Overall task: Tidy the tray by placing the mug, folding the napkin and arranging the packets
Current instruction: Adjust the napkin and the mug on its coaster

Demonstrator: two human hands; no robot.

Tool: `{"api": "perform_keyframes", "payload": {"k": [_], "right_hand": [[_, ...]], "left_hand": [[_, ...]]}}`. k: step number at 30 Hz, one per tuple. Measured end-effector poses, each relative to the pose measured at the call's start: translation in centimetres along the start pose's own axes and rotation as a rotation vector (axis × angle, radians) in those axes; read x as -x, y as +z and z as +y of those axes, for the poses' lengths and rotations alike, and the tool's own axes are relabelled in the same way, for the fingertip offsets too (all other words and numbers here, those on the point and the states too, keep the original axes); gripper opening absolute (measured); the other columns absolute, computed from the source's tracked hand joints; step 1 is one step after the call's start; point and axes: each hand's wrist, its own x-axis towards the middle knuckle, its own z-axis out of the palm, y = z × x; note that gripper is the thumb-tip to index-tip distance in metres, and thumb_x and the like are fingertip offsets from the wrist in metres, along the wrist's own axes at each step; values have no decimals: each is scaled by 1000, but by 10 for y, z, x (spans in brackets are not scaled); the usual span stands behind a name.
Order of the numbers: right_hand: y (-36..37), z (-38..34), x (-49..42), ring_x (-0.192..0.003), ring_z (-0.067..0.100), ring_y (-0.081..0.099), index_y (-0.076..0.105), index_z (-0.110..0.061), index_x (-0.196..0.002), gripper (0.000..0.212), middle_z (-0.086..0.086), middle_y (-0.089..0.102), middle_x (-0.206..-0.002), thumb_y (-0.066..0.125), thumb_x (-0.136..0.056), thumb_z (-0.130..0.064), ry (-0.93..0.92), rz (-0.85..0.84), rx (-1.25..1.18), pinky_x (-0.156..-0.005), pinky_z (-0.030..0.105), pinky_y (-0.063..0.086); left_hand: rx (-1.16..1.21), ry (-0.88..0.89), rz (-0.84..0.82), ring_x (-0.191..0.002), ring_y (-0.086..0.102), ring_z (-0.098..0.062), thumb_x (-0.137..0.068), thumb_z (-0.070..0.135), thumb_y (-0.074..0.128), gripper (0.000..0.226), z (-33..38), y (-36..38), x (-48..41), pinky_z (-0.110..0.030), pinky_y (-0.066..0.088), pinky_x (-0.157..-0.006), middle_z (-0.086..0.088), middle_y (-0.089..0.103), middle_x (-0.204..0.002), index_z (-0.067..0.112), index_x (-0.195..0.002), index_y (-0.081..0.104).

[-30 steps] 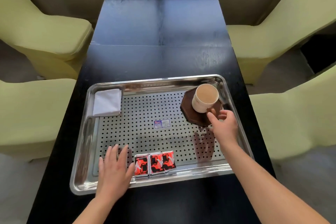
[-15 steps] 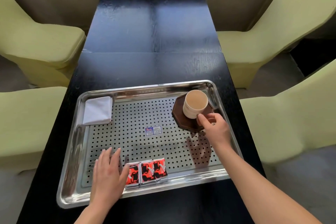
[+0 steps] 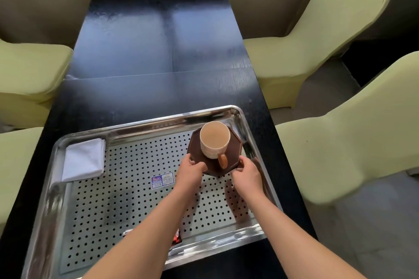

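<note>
A cream mug [image 3: 215,140] with a brown handle stands on a dark brown octagonal coaster [image 3: 197,154] in the far right corner of the perforated steel tray [image 3: 90,210]. My left hand [image 3: 190,173] grips the coaster's near left edge and my right hand [image 3: 247,173] grips its near right edge. A folded white napkin [image 3: 84,159] lies in the tray's far left corner. The red and black packets [image 3: 177,238] lie at the tray's near edge, mostly hidden under my left forearm.
The tray rests on a long black table [image 3: 154,52]. Pale green chairs stand on the left [image 3: 27,75] and right [image 3: 328,120] of the table. A small blue label [image 3: 162,180] is stuck on the tray floor.
My left hand left the packets and moved up to the coaster's left edge. My right hand shifted from the mug's handle to the coaster's right edge. The camera view moved closer.
</note>
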Motion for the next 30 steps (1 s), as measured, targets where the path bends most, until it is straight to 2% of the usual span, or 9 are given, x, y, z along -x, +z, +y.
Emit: {"api": "perform_keyframes", "payload": {"k": [4,7,9,12,14,17,19,23,30], "right_hand": [[2,2,0,-129,24,53,44,-18,-150,60,7,54,-144,57,-91,-14,-15,-21,21,-109,45,46],[5,4,5,-136,23,46,42,-16,-150,64,5,46,-151,59,-89,-14,-32,-16,37,-114,44,40],[7,5,7,-140,22,42,40,-16,-151,66,4,43,-154,60,-88,-15,-36,-19,52,-117,45,37],[8,4,6,-142,22,39,39,-16,-152,66,4,43,-154,60,-89,-15,-44,-17,66,-118,44,34],[8,3,5,-143,22,38,39,-17,-152,67,4,44,-154,61,-89,-16,-45,-15,75,-119,44,34],[8,3,4,-142,23,38,39,-18,-152,67,4,46,-153,60,-89,-14,-49,-15,82,-118,44,34],[7,2,4,-142,23,39,38,-19,-152,67,4,47,-152,59,-89,-14,-50,-16,86,-118,44,35],[7,4,4,-142,23,35,37,-16,-153,66,4,45,-153,59,-90,-15,-117,-40,183,-118,41,31],[9,7,6,-142,22,34,40,-15,-151,64,3,44,-154,59,-89,-16,-185,-54,272,-119,39,30]], "left_hand": [[61,-16,97,-79,55,-21,-80,3,57,31,1,0,-6,-37,46,-72,-4,63,-95,23,-104,61],[126,-21,85,-101,60,-30,-78,-1,57,60,3,-3,-11,-44,50,-86,-8,64,-111,14,-136,52],[158,-17,69,-109,57,-26,-79,-3,56,72,6,-4,-14,-37,50,-80,-6,59,-119,9,-148,39],[185,10,58,-111,53,-24,-77,-7,54,67,9,-2,-17,-34,45,-85,-3,56,-117,6,-142,46],[198,25,49,-110,52,-25,-75,-9,52,47,13,-2,-16,-33,46,-86,-2,60,-104,13,-115,61],[208,30,25,-115,56,-26,-75,-11,50,69,12,-5,-19,-39,44,-100,-10,63,-116,4,-143,44],[225,54,17,-92,59,-15,-77,-14,46,69,10,-6,-18,-31,47,-86,-3,63,-97,0,-145,39],[329,54,17,-74,59,-7,-78,-19,39,39,7,-5,-16,-16,51,-66,9,65,-63,15,-86,55],[325,85,-29,-67,63,1,-77,-16,44,40,10,-4,-16,-19,44,-70,17,68,-61,23,-75,51]]}}
